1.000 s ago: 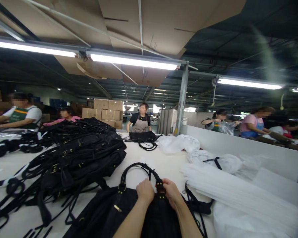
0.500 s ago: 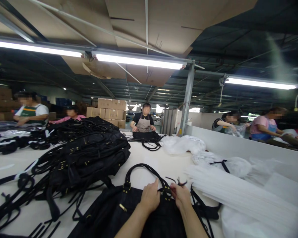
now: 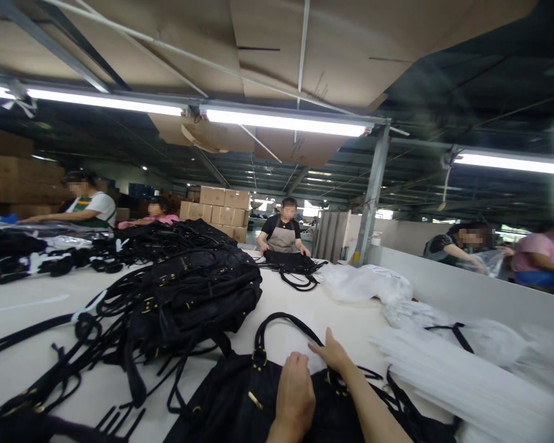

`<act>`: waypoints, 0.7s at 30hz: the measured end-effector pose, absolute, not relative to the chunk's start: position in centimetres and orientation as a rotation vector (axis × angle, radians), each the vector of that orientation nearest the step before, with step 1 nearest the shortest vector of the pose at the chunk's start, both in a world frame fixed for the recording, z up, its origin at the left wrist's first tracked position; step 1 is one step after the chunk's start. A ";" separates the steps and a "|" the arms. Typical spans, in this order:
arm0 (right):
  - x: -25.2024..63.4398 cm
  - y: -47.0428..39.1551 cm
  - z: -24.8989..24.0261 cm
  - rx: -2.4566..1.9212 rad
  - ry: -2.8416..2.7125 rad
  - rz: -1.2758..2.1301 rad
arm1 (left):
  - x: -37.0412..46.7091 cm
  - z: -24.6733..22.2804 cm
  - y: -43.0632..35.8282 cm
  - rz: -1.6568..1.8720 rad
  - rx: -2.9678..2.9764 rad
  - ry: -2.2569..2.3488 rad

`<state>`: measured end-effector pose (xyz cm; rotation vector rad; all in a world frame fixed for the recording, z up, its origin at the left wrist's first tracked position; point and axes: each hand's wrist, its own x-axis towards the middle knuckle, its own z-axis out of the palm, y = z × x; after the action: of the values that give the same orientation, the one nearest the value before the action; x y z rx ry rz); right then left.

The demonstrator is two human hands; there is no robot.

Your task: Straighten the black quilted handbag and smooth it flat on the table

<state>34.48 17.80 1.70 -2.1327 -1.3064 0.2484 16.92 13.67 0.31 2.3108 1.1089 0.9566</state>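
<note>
Head view has marks on the cartons (image 3: 228, 215), near centre toward nine o'clock, too small to read. At six o'clock the black bag (image 3: 233, 394) runs off the bottom edge; over it the left hand (image 3: 297, 389) curls loosely, its grip impossible to tell, while at five o'clock the right hand (image 3: 336, 355), thumb and fingers spread, partly hides the handle (image 3: 280, 315).

Head view, facing forward over white table (image 3: 277, 301), black bag (image 3: 231, 400) close below; right edge seemingly hazy.
</note>
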 end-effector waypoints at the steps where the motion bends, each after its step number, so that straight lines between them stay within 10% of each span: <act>1: 34.3 18.3 1.8 -2.152 -1.343 0.279 | 16.9 0.2 13.8 0.983 2.284 1.105; 14: 32.3 10.6 13.7 -1.816 -1.812 0.206 | 12.8 8.2 15.0 1.713 2.257 1.209; 21: 28.7 2.6 16.6 -1.834 -1.956 0.175 | 10.3 12.5 15.2 1.493 2.751 0.951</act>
<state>28.75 2.60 16.60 -1.8338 -1.9560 0.1747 10.26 15.20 12.54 2.7512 0.9507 1.4933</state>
